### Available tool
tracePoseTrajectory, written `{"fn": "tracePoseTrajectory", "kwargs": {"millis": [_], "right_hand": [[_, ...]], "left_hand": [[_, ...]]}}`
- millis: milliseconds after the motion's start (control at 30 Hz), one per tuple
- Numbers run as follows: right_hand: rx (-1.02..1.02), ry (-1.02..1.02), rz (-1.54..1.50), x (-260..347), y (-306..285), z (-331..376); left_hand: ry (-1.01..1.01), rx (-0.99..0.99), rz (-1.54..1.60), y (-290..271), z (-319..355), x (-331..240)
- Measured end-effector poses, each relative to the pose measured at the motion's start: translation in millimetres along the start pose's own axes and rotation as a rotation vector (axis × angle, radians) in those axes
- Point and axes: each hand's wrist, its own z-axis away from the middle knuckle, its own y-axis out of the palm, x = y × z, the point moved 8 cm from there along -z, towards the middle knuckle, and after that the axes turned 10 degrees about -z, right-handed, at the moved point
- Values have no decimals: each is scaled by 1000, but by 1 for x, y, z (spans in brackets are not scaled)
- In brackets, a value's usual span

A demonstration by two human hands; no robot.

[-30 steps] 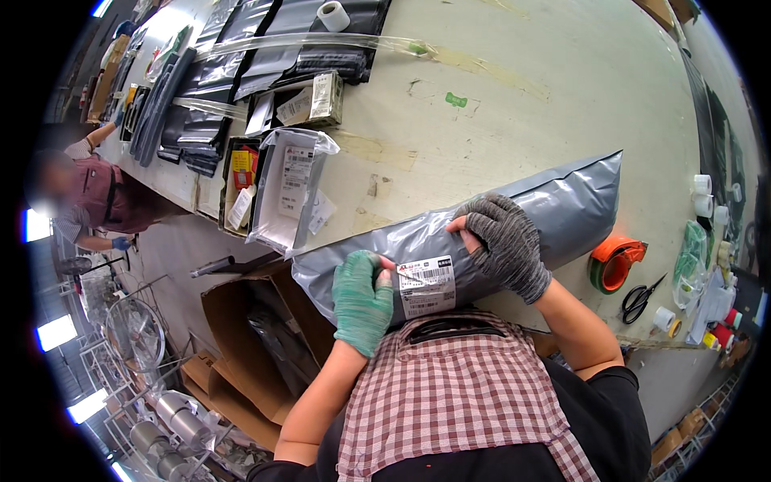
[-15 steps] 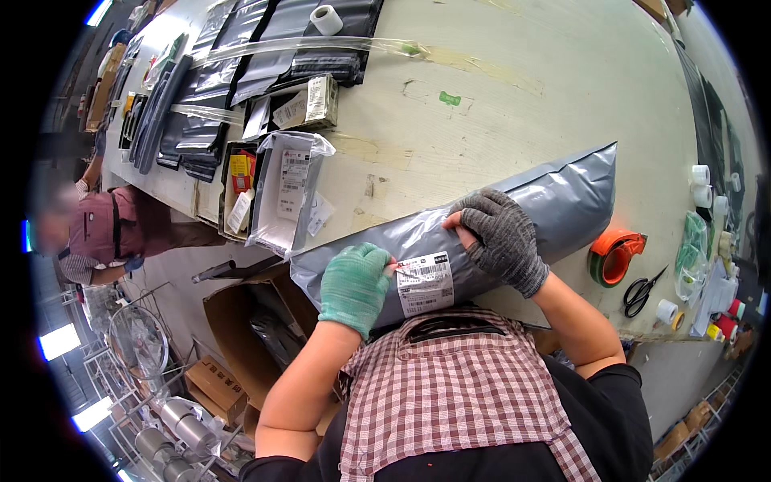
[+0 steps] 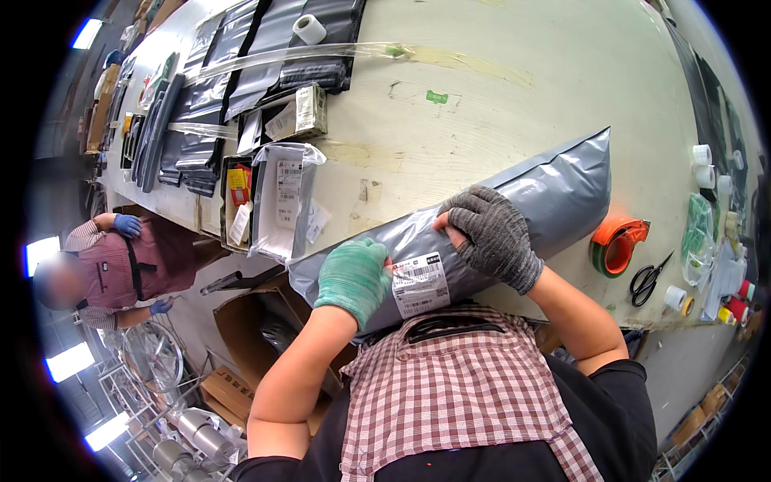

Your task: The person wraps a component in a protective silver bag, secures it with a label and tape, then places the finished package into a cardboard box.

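We see a long grey mailer bag lying across the near edge of the desk, filled and closed, with its lower end coming over the edge toward the body. A white shipping label is already on the bag, between the two hands. The left hand, in a green glove, lies flat on the bag just beside the label; its fingers are bent over the bag and press on it, not gripping anything else. The right hand, in a grey glove, rests on the bag on the other side of the label, fingers spread and pressing down, holding nothing apart from the bag.

We judge that the packing part is done and the label is placed; what is left seems to be to smooth the label and put the parcel away. An orange tape dispenser and black scissors lie to the right, not touched. Flat dark bags and a clear packet lie farther on the left. Another person works beside the desk.
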Motion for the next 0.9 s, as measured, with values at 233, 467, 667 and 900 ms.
{"fn": "tracePoseTrajectory", "kwargs": {"millis": [233, 467, 667, 900], "right_hand": [[15, 23, 2, -2, 0, 1], [8, 24, 2, 1, -1, -2], [-4, -16, -5, 3, -1, -2], [11, -5, -14, 0, -2, -1]], "left_hand": [[-34, -107, 325, 5, 8, 13], [-111, -68, 484, 7, 11, 29], [-81, -98, 373, 7, 9, 22], [-31, -33, 189, 3, -3, 7]]}}
